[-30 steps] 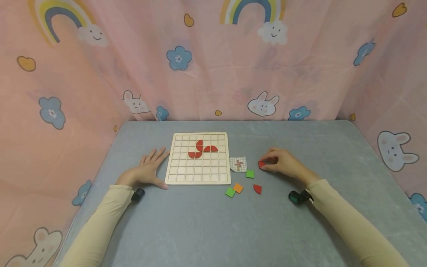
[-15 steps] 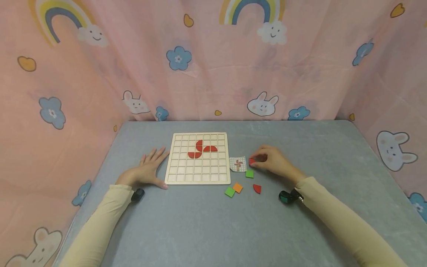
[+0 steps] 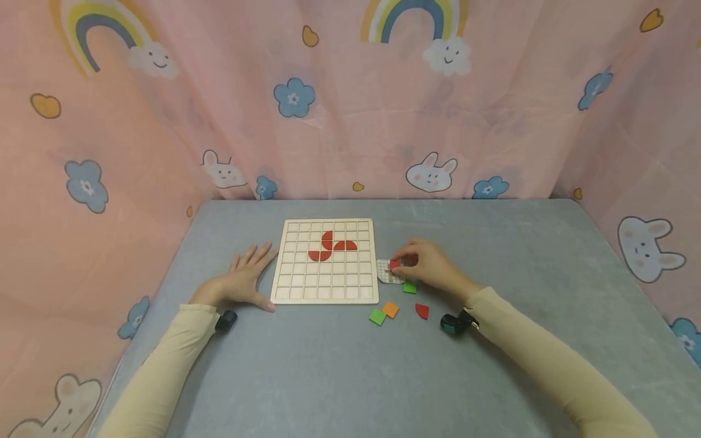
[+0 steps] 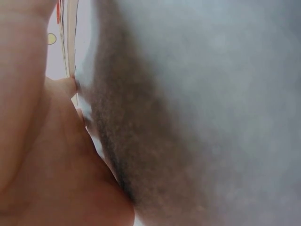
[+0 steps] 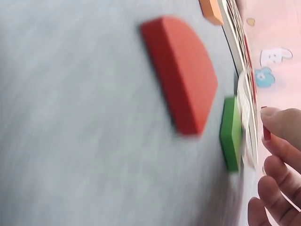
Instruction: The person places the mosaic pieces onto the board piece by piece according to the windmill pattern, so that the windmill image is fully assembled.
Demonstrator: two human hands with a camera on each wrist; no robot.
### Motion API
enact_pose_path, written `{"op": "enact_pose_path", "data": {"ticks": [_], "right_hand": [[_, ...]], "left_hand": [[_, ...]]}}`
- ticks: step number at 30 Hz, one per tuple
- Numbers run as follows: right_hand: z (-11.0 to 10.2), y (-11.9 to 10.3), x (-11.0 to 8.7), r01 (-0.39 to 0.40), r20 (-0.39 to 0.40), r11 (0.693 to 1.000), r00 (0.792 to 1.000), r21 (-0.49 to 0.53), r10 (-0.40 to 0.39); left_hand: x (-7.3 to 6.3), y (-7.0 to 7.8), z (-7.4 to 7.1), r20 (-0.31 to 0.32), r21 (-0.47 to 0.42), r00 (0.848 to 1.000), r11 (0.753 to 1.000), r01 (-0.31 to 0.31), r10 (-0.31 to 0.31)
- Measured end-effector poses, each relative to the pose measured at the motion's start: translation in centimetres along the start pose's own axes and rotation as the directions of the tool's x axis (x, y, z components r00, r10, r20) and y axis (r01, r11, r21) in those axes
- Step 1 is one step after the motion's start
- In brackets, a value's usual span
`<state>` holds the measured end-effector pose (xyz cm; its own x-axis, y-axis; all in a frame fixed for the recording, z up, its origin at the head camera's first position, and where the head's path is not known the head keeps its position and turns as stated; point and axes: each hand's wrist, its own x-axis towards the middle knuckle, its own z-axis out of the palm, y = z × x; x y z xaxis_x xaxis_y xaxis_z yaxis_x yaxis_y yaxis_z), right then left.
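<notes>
My right hand [image 3: 429, 266] pinches a small red piece [image 3: 394, 266] between thumb and fingers, over the paper card [image 3: 382, 272]. In the right wrist view the same red piece [image 5: 266, 130] shows edge-on between thumb and fingertip. My left hand [image 3: 241, 280] lies with its fingers spread, fingertips and thumb at the left edge of the wooden grid board [image 3: 325, 281]. Several red quarter-circle pieces [image 3: 320, 255] sit in the board's upper middle cells. The left wrist view shows mostly palm and grey tabletop.
A loose red quarter-circle [image 3: 421, 311] lies right of the board's near corner. Nearby are an orange square [image 3: 390, 309], a green square [image 3: 377, 316] touching it, and another green square [image 3: 409, 288] by the card. A pink patterned curtain [image 3: 350, 121] stands behind the grey table [image 3: 306, 377].
My right hand has moved left with the red piece, from the right of the card to over it. The left hand has stayed at the board's edge.
</notes>
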<state>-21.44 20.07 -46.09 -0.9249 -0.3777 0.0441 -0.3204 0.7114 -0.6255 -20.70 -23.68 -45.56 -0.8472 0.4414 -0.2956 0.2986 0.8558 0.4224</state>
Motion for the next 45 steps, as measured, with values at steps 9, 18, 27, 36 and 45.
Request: {"op": "enact_pose_path", "data": {"ticks": [9, 18, 27, 36, 45], "right_hand": [[1.5, -2.3, 1.1, 0.0, 0.022, 1.0, 1.0, 0.02, 0.0], [2.5, -4.4, 2.8, 0.042, 0.015, 0.999, 0.999, 0.006, -0.042], [3.8, -6.0, 4.4, 0.075, -0.001, 0.997, 0.997, 0.029, -0.075], [5.1, -7.4, 5.8, 0.111, -0.004, 0.993, 0.994, -0.046, -0.111], [6.0, -8.0, 6.7, 0.13, 0.004, 0.988, 0.992, -0.084, -0.13]], "left_hand": [[0.1, -0.1, 0.1, -0.006, 0.017, 1.0, 1.0, 0.0, 0.0], [0.1, -0.3, 0.2, -0.005, 0.016, 1.0, 1.0, 0.002, -0.002], [0.2, -0.3, 0.3, -0.01, 0.023, 1.0, 1.0, 0.003, -0.003], [-0.1, -0.2, 0.1, -0.018, 0.007, 1.0, 1.0, -0.018, 0.018], [-0.2, 0.2, -0.1, -0.009, 0.007, 1.0, 1.0, -0.004, 0.004]]}}
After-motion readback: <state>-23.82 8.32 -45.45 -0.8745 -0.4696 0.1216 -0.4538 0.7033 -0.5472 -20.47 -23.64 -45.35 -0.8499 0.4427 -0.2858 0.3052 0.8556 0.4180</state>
